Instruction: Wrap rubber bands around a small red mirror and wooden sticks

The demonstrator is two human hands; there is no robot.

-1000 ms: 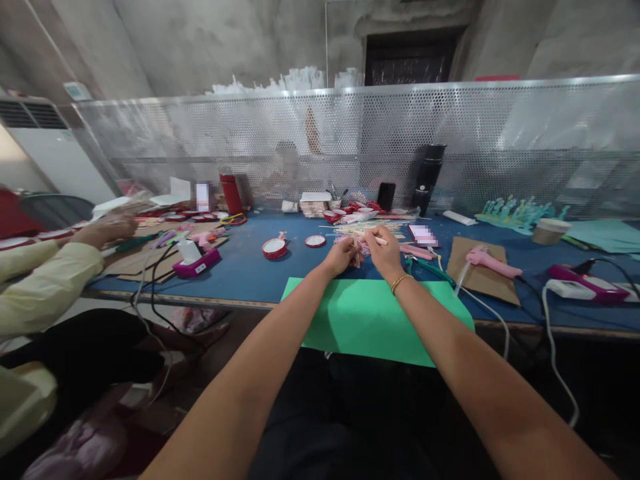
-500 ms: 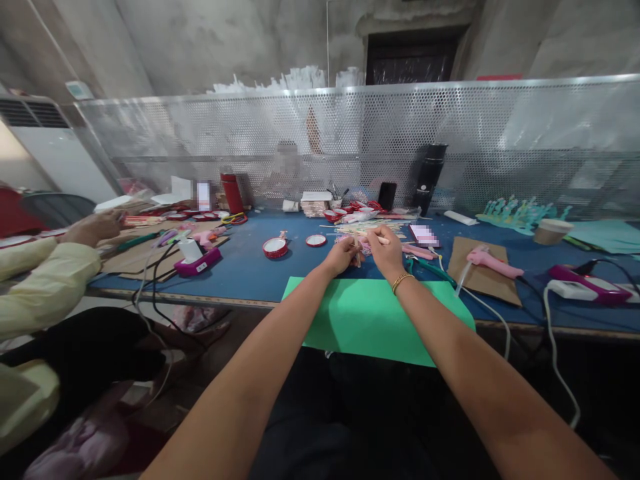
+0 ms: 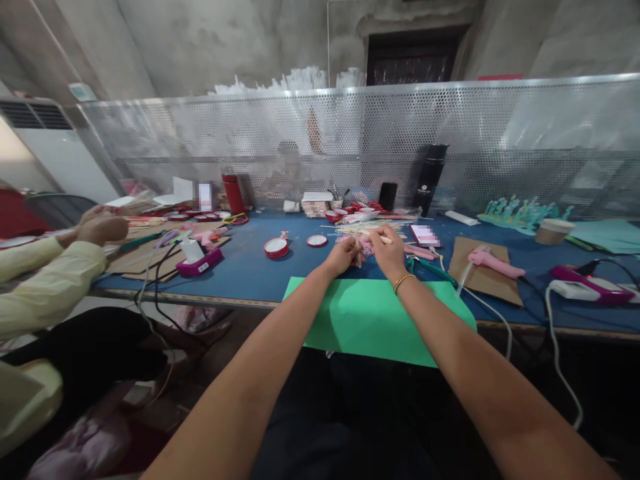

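Note:
My left hand (image 3: 343, 257) is closed, pinching a thin pale wooden stick (image 3: 359, 252) that points up and down near the table's front. Close on its right, my right hand (image 3: 390, 252) is closed around a short pale stick-like tool (image 3: 385, 240), whose exact kind I cannot make out. Behind and between the hands lies a pile of thin sticks (image 3: 395, 225) with pink and lilac bits (image 3: 367, 245). Under my forearms a green sheet (image 3: 370, 320) hangs over the table edge.
Right of my hands lie teal-handled pliers (image 3: 433, 268) and a pink glue gun (image 3: 495, 261) on cardboard (image 3: 463, 267). Red-rimmed round pieces (image 3: 276, 248) lie to the left. A co-worker's hands (image 3: 103, 227) work at far left. Cables (image 3: 563, 373) hang over the edge.
My hands stay in almost the same place, with only small finger movements. At far left the co-worker's hands have shifted and come closer together.

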